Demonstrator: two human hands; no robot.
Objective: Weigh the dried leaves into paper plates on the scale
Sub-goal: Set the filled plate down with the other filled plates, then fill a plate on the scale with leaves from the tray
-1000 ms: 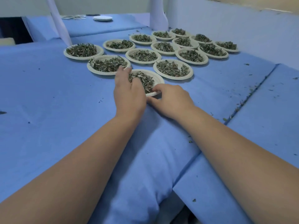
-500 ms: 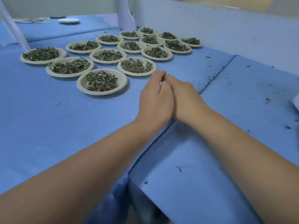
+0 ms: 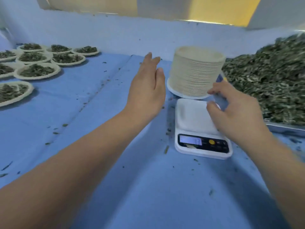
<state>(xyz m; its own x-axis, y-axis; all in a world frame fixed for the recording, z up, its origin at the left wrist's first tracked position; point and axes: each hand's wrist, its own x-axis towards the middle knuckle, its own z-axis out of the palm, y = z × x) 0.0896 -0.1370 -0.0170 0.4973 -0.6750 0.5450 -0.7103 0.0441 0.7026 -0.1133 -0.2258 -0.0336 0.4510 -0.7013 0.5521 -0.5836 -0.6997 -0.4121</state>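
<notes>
The stack of paper plates (image 3: 196, 71) stands upright just beyond the bare scale (image 3: 198, 126), with the dried leaves (image 3: 267, 80) heaped to its right. Your right hand (image 3: 234, 111), loosely curled round nothing, is nearer, at the stack's base; your left hand (image 3: 146, 90), flat and empty, hovers alongside

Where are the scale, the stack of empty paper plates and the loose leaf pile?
scale (image 3: 191, 116), head view, bare white weighing platform.
stack of empty paper plates (image 3: 194, 75), head view, ribbed side of stack.
loose leaf pile (image 3: 267, 83), head view, middle of heap.

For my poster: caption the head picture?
Left hand and right hand near stacked beige paper plates behind a white digital scale.
</notes>
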